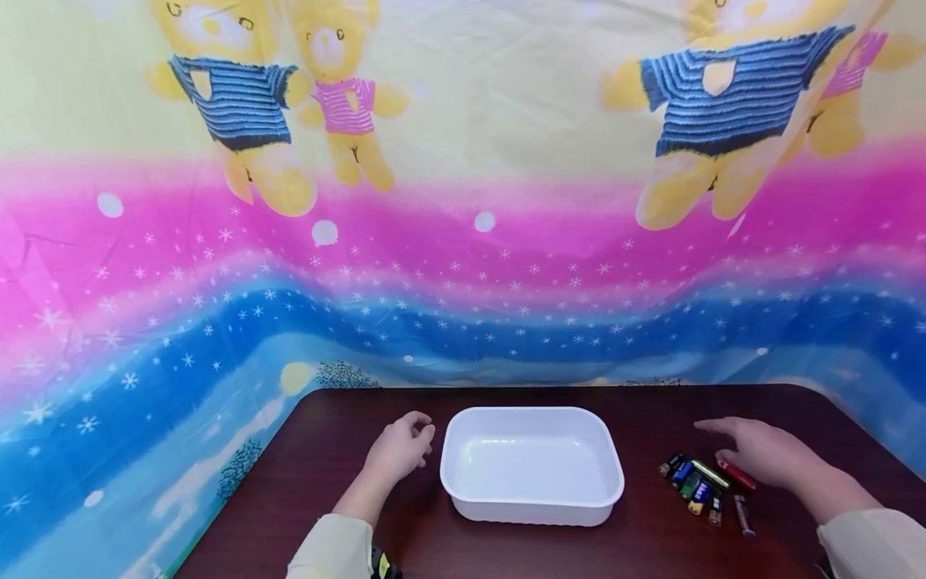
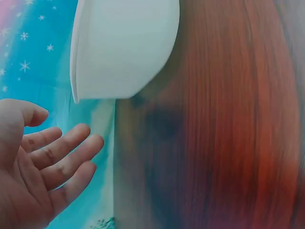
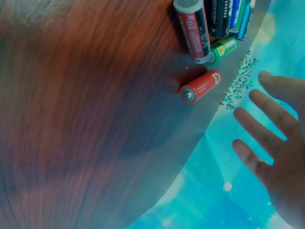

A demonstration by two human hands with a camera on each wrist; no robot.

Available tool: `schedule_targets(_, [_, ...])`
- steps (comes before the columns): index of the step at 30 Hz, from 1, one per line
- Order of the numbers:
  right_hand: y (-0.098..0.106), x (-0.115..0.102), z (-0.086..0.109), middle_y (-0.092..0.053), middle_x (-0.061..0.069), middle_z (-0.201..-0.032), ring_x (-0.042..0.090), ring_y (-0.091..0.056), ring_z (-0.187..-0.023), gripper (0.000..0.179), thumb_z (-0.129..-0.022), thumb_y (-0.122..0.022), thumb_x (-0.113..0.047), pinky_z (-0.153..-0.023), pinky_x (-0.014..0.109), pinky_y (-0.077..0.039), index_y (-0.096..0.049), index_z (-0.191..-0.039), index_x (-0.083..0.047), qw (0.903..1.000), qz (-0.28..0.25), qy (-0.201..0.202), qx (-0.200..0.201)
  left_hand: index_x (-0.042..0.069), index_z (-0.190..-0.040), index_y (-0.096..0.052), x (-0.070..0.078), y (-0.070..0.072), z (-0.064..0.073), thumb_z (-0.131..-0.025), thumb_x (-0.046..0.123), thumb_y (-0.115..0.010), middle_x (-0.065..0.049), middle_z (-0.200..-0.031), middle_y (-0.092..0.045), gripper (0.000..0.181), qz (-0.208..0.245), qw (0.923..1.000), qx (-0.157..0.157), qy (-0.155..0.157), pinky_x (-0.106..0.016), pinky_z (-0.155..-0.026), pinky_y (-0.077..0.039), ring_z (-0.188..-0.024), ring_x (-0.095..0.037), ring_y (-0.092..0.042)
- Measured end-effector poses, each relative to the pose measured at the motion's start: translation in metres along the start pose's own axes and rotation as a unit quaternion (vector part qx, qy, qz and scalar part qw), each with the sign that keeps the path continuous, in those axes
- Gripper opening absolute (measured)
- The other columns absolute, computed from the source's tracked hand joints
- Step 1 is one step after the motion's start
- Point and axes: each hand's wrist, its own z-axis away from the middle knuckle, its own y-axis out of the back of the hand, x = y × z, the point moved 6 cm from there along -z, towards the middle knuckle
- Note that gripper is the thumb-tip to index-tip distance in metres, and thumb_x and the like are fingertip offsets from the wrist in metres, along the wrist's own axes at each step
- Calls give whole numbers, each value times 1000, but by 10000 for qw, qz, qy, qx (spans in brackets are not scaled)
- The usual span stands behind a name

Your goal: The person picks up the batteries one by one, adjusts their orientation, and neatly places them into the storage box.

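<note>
A white rectangular basin [image 1: 531, 511] stands on the dark wood table between both hands. Just left of its rim hovers my left hand [image 1: 401, 446], loosely bent and holding nothing; the left wrist view shows its fingers [image 2: 71, 157] spread apart below the basin's end [image 2: 126, 52]. To the right, my right hand [image 1: 767, 452] extends above a group of several batteries [image 1: 698, 494], nearest a red battery [image 1: 738, 474]. In the right wrist view, this hand [image 3: 281, 143] is empty, fingers apart, with the red battery [image 3: 201, 87] lying on the table away from them.
A grey-and-red battery [image 1: 743, 515] lies a little apart at the front of the group. Behind the table [image 1: 405, 547] hangs a cloth [image 1: 463, 265] printed with bears and snowflakes, which also runs along the table's left and right sides.
</note>
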Motion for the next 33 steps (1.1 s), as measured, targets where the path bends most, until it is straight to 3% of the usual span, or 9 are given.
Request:
schedule_targets(3, [-2,6,0,-53,28,-120,13,-49,-60,45,-82,-64,-4,-56,33,-39,-54,-126,-1,9998,5,-63,-188,3,-118,-54,0,-10,2,-96,24,-49,-8,-77,-63,31,805,9964,-238,123,-32,-47,-48,-59,-20,-60])
schedule_targets(5, [-4,9,0,-53,28,-119,15,-49,-60,44,-81,-62,1,-54,32,-39,-54,-125,0,9996,-9,-76,-287,1,-118,-53,0,-15,3,-97,24,-46,-10,-76,-61,31,1105,9933,-295,148,-33,-44,-49,-58,-22,-60])
schedule_targets(7, [-7,13,1,-52,28,-120,16,-49,-63,47,-78,-59,9,-51,31,-37,-54,-125,0,9991,-64,-149,-396,1,-118,-52,0,-20,3,-98,25,-45,-10,-75,-59,33,1247,9915,-321,179,-33,-43,-49,-58,-21,-59])
schedule_targets(10, [-11,18,2,-52,28,-120,29,-57,-80,56,-71,-54,19,-48,29,-36,-55,-124,-1,9990,-12,-133,-415,1,-119,-52,1,-26,4,-98,29,-43,-9,-73,-57,36,1359,9899,-305,283,-33,-42,-49,-55,-20,-57])
schedule_targets(13, [-15,22,3,-51,29,-119,40,-54,-97,62,-66,-52,24,-46,28,-34,-57,-122,-2,9993,231,-9,-304,3,-120,-51,1,-30,4,-98,32,-41,-8,-75,-55,38,1414,9889,-232,400,-33,-42,-49,-54,-19,-55])
schedule_targets(19, [-21,31,4,-46,32,-117,46,-51,-95,63,-66,-53,25,-42,26,-32,-58,-121,-4,9981,535,46,-304,4,-121,-49,2,-36,6,-98,35,-40,-11,-91,-53,40,1547,9866,-69,517,-34,-43,-49,-60,-20,-54])
schedule_targets(21, [-24,35,3,-46,31,-116,42,-52,-88,64,-66,-52,26,-41,26,-33,-57,-122,-5,9982,473,4,-379,4,-122,-48,1,-37,7,-98,36,-40,-11,-93,-53,41,1531,9866,-36,567,-33,-43,-49,-61,-20,-54])
schedule_targets(26, [-30,37,5,-46,24,-110,20,-41,-61,65,-67,-51,27,-41,24,-31,-57,-123,-6,9984,292,-77,-480,3,-121,-48,0,-40,8,-99,34,-40,-9,-86,-52,39,1478,9873,124,566,-32,-42,-46,-52,-19,-49])
schedule_targets(33, [-34,36,4,-45,18,-105,19,-37,-55,67,-69,-48,28,-42,24,-30,-55,-126,-8,9982,125,-179,-558,2,-118,-51,-4,-44,7,-98,34,-39,-8,-80,-53,40,1485,9868,309,566,-30,-42,-42,-48,-17,-45])
